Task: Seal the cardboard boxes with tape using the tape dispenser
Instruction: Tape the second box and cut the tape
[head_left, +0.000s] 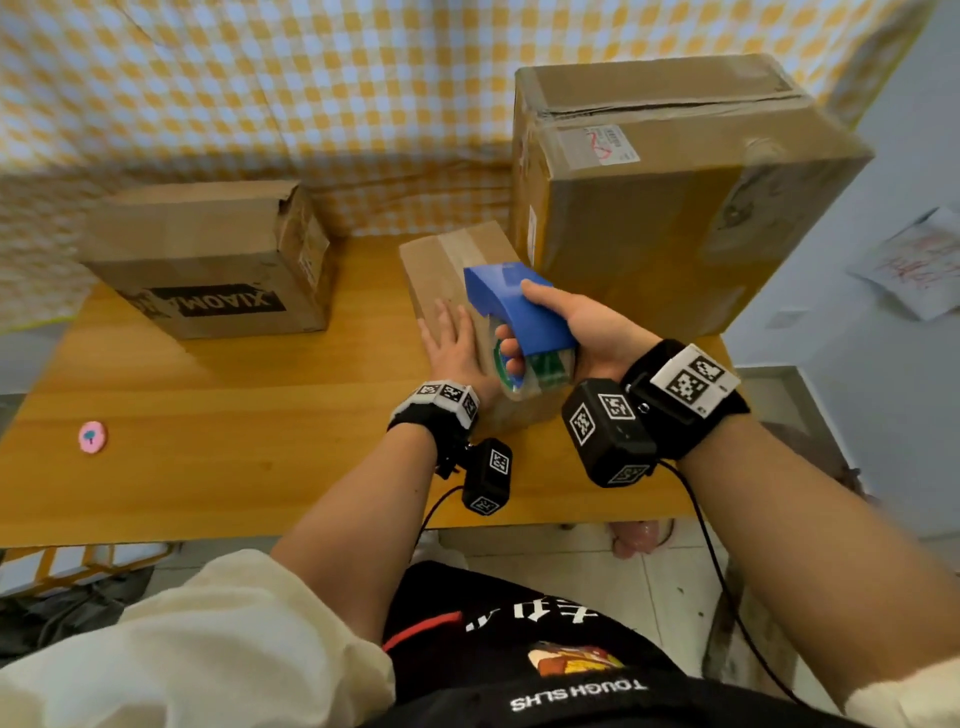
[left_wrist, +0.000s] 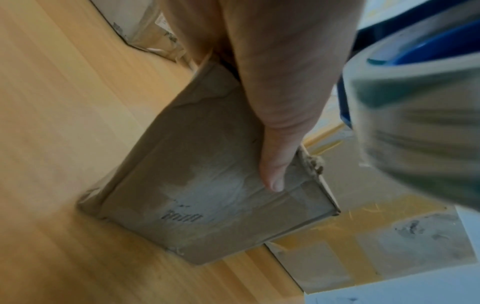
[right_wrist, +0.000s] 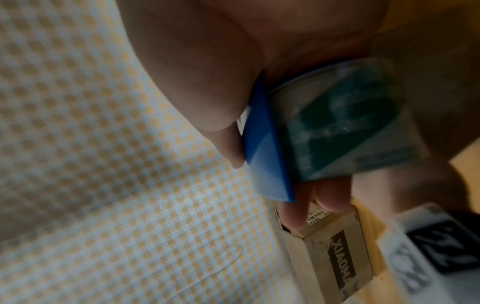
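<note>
A small cardboard box (head_left: 441, 270) stands on the wooden table (head_left: 234, 441), just in front of me. My left hand (head_left: 452, 345) lies flat on its top with fingers straight; in the left wrist view the thumb (left_wrist: 275, 170) reaches down the box's side (left_wrist: 207, 185). My right hand (head_left: 576, 327) grips a blue tape dispenser (head_left: 514, 306) holding a clear tape roll (head_left: 540, 376), just above the same box. In the right wrist view the blue dispenser (right_wrist: 265, 156) and roll (right_wrist: 348, 127) sit between thumb and fingers.
A large brown box (head_left: 665, 192) stands right behind the small one at the right. A box printed XIAOMI (head_left: 218, 260) sits at the table's left rear. A pink round object (head_left: 92, 437) lies near the left edge. A yellow checked cloth (head_left: 260, 78) hangs behind the table.
</note>
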